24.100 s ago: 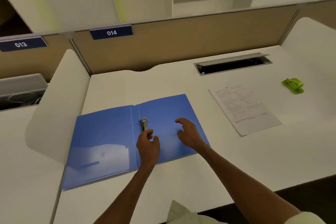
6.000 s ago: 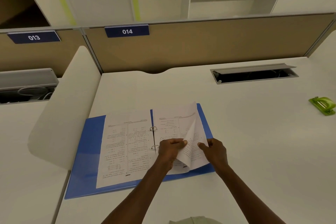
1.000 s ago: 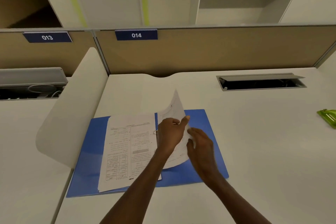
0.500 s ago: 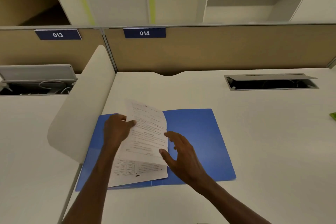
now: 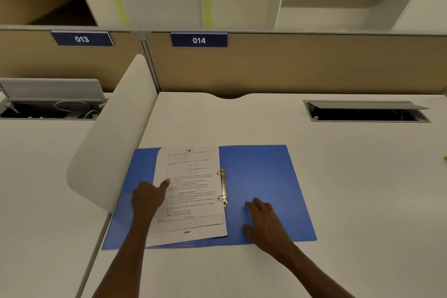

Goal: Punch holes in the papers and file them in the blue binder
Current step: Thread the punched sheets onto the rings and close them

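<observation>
Pressing down on the left margin of the printed white paper sheets (image 5: pixel 191 191), the left hand (image 5: pixel 148 197) lies with its thumb stretched onto the page and its other fingers loosely curled at the paper's edge, pinching nothing; the likely purpose is to flatten the stack so it lies level on the left cover. The right hand (image 5: pixel 262 219) rests flat, fingers straight and slightly spread, on the bare right cover of the open blue plastic binder (image 5: pixel 263 176), apparently to keep the folder from sliding on the white desk (image 5: pixel 338 201).

Between the two hands runs the metal ring clasp (image 5: pixel 223 187) along the spine, with two rings showing, one at each end, and the right edge of the papers sits against them, so the sheets look already threaded and filed. At least two sheets can be counted from the offset bottom edges; any more cannot be told. One binder, one clasp, two hands.
</observation>
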